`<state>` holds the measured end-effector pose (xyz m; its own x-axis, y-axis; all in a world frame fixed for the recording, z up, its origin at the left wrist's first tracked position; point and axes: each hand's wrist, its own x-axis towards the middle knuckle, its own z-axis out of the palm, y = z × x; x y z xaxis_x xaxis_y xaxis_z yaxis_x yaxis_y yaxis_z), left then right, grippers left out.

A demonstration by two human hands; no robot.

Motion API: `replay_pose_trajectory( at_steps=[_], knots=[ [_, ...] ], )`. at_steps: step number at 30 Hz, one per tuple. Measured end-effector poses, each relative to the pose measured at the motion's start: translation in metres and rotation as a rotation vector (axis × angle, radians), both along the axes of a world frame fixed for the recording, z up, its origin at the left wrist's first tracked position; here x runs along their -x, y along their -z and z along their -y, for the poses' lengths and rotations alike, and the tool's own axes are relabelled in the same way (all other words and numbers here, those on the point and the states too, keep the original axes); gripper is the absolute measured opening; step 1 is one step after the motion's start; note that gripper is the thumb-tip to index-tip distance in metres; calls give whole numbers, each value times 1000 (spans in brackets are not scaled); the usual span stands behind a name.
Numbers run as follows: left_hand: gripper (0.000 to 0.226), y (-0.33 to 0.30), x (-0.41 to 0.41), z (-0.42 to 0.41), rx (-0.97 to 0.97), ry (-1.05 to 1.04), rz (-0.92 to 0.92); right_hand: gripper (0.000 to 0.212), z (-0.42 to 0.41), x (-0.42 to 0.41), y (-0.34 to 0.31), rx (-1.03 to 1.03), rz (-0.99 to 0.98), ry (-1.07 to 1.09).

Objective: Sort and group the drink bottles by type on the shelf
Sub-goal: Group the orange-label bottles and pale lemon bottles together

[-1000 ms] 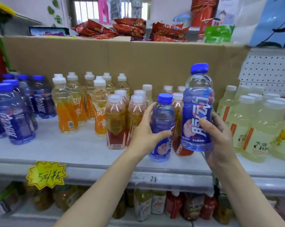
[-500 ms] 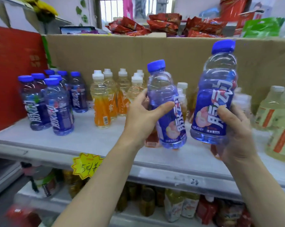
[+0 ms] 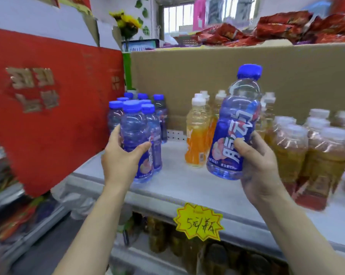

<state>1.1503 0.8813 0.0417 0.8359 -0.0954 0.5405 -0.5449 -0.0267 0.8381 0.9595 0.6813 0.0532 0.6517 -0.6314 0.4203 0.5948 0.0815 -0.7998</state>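
Sorting step, blue bottles. Our left hand [image 3: 124, 155] wraps one blue-capped bottle [image 3: 136, 139] and sets it at the front of the blue-capped group [image 3: 141, 108] on the shelf [image 3: 187, 185], seemingly at or just above the surface. Our right hand [image 3: 261, 167] grips a larger blue bottle [image 3: 235, 132], tilted, held clear above the shelf. Next, we judge, it belongs beside that group. Open shelf lies between the group and the orange bottles [image 3: 197, 135]; the front edge is close, the red board [image 3: 48, 108] bounds the left.
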Motion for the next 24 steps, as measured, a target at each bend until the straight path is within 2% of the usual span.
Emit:
replay_pose_trajectory(
  at_steps=[2,5,10,13,16,20,24],
  knots=[
    [76,7,-23,-14,-42,-68,0,60,-13,-23,7,-4,-33,-1],
    [59,14,-52,-25,-78,-73,0,63,-28,-53,19,-10,-88,11],
    [72,15,-87,-36,-100,154,-17,84,-48,-93,37,51,-227,47],
    [73,12,-98,-40,-111,224,-29,80,-64,-116,48,125,-302,40],
    [72,12,-105,-42,-87,275,-45,89,-76,-139,56,120,-336,14],
    [77,18,-109,-43,-89,301,-55,85,-78,-161,53,55,-393,5],
    [77,21,-105,-40,-72,281,-23,72,-69,-168,46,119,-477,-34]
  ],
)
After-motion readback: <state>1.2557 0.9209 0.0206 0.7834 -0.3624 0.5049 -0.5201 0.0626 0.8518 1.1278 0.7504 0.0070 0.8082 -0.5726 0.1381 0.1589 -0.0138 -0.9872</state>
